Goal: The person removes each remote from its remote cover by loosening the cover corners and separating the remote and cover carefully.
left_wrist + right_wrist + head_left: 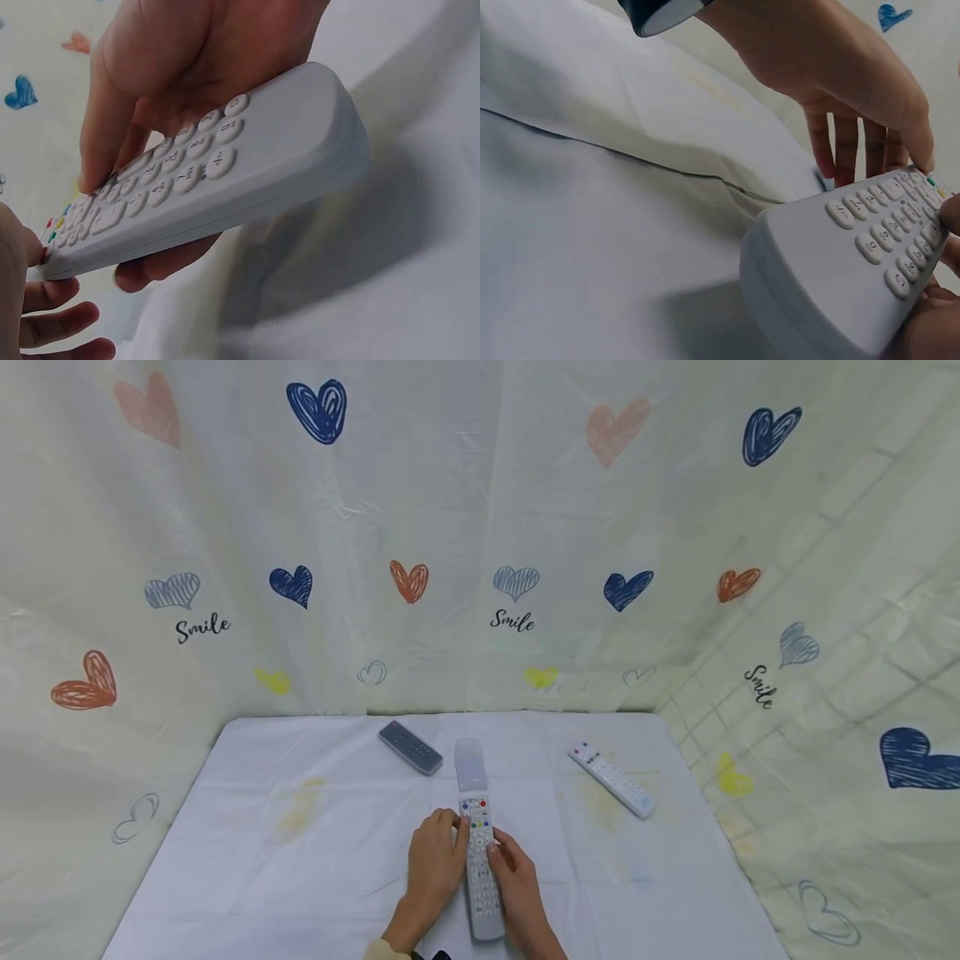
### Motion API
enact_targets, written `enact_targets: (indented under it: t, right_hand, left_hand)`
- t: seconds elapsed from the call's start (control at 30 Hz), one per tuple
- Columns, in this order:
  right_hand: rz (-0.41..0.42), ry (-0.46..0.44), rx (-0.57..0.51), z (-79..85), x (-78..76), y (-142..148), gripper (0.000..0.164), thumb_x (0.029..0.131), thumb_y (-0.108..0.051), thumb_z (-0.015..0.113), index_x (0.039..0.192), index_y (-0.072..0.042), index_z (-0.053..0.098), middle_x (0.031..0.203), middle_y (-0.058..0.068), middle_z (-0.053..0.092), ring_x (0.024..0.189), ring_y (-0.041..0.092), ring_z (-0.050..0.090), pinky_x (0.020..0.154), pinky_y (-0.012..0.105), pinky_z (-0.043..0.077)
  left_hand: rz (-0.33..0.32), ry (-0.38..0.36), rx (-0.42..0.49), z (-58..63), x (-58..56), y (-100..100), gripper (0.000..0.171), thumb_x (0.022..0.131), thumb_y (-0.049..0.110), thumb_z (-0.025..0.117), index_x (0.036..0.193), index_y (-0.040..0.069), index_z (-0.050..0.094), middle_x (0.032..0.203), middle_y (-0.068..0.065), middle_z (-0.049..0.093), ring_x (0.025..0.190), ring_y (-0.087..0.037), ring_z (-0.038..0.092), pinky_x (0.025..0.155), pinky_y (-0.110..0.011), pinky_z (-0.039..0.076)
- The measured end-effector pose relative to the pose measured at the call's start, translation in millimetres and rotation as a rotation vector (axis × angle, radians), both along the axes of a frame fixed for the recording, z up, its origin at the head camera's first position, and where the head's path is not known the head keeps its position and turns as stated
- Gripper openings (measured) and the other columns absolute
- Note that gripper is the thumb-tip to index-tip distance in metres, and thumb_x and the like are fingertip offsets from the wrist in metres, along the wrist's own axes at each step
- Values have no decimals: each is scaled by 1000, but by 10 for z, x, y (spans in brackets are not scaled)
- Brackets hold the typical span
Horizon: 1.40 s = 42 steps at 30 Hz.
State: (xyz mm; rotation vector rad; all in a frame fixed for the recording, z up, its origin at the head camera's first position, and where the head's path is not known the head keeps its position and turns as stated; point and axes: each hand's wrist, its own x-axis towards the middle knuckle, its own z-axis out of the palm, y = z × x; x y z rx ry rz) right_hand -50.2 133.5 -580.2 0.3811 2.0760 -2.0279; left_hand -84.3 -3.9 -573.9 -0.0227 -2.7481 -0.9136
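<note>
A long pale-grey remote control (486,893) with white keys and a few coloured ones is tilted above the white table, its lower end lifted in both wrist views. My right hand (519,885) grips it from the right, thumb over the keys and fingers beneath. At its upper left edge, my left hand (435,856) pinches it between thumb and fingers; other left fingers (60,326) spread below it. Just beyond the remote's top end lies a translucent, whitish sleeve-like piece (470,764); whether they touch I cannot tell.
A dark grey remote (410,747) lies at the back, left of the sleeve-like piece. A white remote (611,779) lies slantwise on the right. The white cloth (247,860) on the table has creases and yellow stains. Heart-printed curtains (450,527) stand behind and beside the table.
</note>
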Motion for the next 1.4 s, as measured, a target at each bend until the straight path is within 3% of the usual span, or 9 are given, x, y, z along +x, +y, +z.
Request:
enact_targets:
  t: [0.23, 0.47, 0.63, 0.73, 0.93, 1.1, 1.4]
  right_hand:
    - [53, 90, 266, -7, -174, 15, 44, 100, -35, 57, 136, -11, 56, 105, 7, 68, 87, 14, 58, 71, 21, 48]
    - [41, 155, 469, -101, -287, 16, 36, 98, -31, 60, 129, -11, 62, 102, 4, 71, 85, 12, 61, 72, 23, 51]
    - [10, 163, 567, -134, -332, -4, 33, 97, -27, 61, 126, -10, 65, 103, 3, 70, 86, 11, 63, 74, 28, 53]
    - [-9, 172, 623, -154, -338, -24, 33, 97, -27, 62, 124, -9, 65, 98, 0, 67, 83, 8, 59, 70, 24, 49]
    - [-10, 178, 711, -173, -350, -58, 34, 96, -26, 63, 123, -6, 65, 89, -1, 61, 75, 8, 51, 62, 19, 41]
    - [5, 192, 771, -155, -367, -90, 35, 96, -25, 64, 122, -3, 66, 88, 0, 59, 75, 8, 50, 62, 20, 40]
    - [-6, 206, 905, -164, -401, -114, 32, 94, -30, 66, 118, -9, 68, 86, -2, 55, 68, 8, 45, 57, 21, 34]
  left_hand:
    - [-2, -48, -4, -52, -137, -20, 28, 100, 40, 53, 88, 18, 65, 80, 8, 57, 65, -5, 45, 58, -22, 36]
    - [-19, -102, -41, -154, -287, -5, 33, 101, 42, 50, 91, 16, 68, 82, 7, 59, 67, -6, 47, 60, -22, 38]
    - [-35, -117, -110, -229, -381, 32, 32, 101, 39, 51, 92, 14, 68, 79, 4, 58, 65, -9, 47, 60, -25, 39]
    - [-46, -94, -173, -296, -424, 58, 33, 101, 38, 51, 92, 12, 68, 81, 0, 59, 68, -14, 51, 62, -31, 43]
    - [-44, -52, -276, -351, -443, 80, 36, 101, 37, 51, 97, 7, 70, 90, -7, 60, 81, -22, 55, 68, -39, 46]
    - [-36, -53, -343, -360, -451, 68, 36, 100, 37, 51, 97, 7, 70, 91, -8, 58, 82, -22, 53, 68, -38, 46]
    - [-39, -70, -323, -408, -482, -14, 33, 98, 39, 55, 97, 10, 71, 90, -6, 58, 83, -22, 53, 67, -39, 45]
